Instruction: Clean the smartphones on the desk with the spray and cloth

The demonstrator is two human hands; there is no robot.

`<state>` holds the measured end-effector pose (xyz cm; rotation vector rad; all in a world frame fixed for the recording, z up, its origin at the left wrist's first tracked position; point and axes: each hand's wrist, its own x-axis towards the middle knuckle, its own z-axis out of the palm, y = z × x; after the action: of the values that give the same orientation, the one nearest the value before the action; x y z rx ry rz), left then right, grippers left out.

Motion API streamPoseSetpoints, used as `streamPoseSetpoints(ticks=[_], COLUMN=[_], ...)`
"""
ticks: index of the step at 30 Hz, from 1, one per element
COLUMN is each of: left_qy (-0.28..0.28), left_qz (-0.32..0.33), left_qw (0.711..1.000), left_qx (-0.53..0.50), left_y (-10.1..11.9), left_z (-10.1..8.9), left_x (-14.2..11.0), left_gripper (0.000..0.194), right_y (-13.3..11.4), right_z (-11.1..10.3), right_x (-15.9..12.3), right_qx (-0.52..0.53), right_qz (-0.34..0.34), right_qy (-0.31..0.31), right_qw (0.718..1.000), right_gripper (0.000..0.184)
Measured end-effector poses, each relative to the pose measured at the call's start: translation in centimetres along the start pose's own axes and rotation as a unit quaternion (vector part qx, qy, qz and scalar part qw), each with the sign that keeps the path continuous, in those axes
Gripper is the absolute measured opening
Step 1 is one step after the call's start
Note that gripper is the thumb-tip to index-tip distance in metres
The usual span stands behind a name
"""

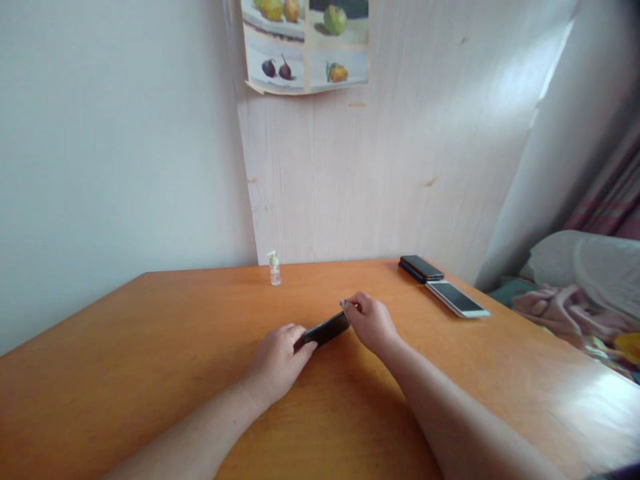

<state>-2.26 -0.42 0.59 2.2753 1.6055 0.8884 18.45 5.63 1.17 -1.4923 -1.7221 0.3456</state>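
My left hand (pixel 283 360) grips the near left end of a black phone (pixel 327 331), thumb in front and fingers behind. The phone is held tilted over the middle of the table, its right end higher. At that right end my right hand (pixel 369 321) is closed in a pinch. A small whitish-blue piece (pixel 343 303) sticks out from its fingertips; what it is made of cannot be made out. The right fingers touch or nearly touch the phone's edge, and partly hide it.
On the orange-brown wooden table (pixel 165 333), a small clear pump bottle (pixel 275 272) stands near the back edge. At the back right lie a dark phone-like device (pixel 423 267) and a white tablet-like device (pixel 457 298). Rumpled bedding (pixel 575 300) lies beyond the right edge. Behind is a wall.
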Motion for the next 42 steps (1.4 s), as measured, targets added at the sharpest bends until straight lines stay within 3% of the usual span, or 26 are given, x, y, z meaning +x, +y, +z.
streamPoseSetpoints(ticks=[2, 6, 8, 16, 18, 23, 25, 28, 30, 33, 38, 42], left_qy=[0.004, 0.005, -0.003, 0.006, 0.005, -0.005, -0.011, -0.009, -0.008, -0.016, -0.041, -0.044], left_qz=[-0.004, -0.003, 0.004, -0.003, -0.011, 0.002, 0.014, -0.005, -0.018, -0.029, -0.056, -0.073], left_qw=[1.0, 1.0, 0.999, 1.0, 1.0, 0.999, 0.999, 0.999, 1.0, 0.998, 0.991, 0.986], left_qx=[-0.001, -0.03, -0.045, 0.0, -0.001, -0.033, -0.049, -0.032, -0.022, -0.047, -0.112, -0.141], left_y=[0.0, -0.1, -0.1, -0.4, -0.4, -0.7, -0.8, -0.8, -0.8, -0.8, -1.1, -1.5], left_z=[0.1, 0.3, 0.2, 0.3, 0.3, 0.4, 0.3, 0.3, 0.2, 0.2, 0.1, 0.1], left_x=[0.0, 0.0, 0.0, 0.2, 0.1, 0.1, 0.2, 0.3, 0.3, 0.3, 0.4, 0.6], left_gripper=[0.019, 0.013, 0.011, 0.021, 0.022, 0.019, 0.017, 0.021, 0.023, 0.025, 0.027, 0.027], right_y=[-0.5, -3.2, -4.0, -0.5, -0.7, -3.9, -4.4, -3.3, -1.9, -0.4, -0.1, 0.0], right_z=[0.3, 1.5, 1.8, 0.1, 0.2, 1.4, 1.5, 1.1, 0.9, 1.0, 1.3, 1.4], right_x=[-0.7, -3.7, -4.4, -0.2, -0.6, -3.9, -4.3, -3.0, -1.5, 0.1, 0.4, 0.3], right_qx=[0.013, 0.061, 0.059, 0.002, 0.006, 0.046, 0.045, 0.053, 0.119, 0.263, 0.341, 0.369], right_qz=[-0.025, -0.143, -0.169, 0.013, 0.0, -0.125, -0.133, -0.061, 0.021, 0.125, 0.201, 0.225], right_qy=[-0.012, -0.105, -0.124, -0.006, -0.014, -0.108, -0.12, -0.079, -0.047, -0.04, -0.075, -0.113], right_qw=[1.0, 0.982, 0.976, 1.0, 1.0, 0.985, 0.983, 0.994, 0.992, 0.956, 0.915, 0.895], right_gripper=[0.024, 0.02, 0.019, 0.027, 0.026, 0.02, 0.02, 0.022, 0.022, 0.023, 0.022, 0.013])
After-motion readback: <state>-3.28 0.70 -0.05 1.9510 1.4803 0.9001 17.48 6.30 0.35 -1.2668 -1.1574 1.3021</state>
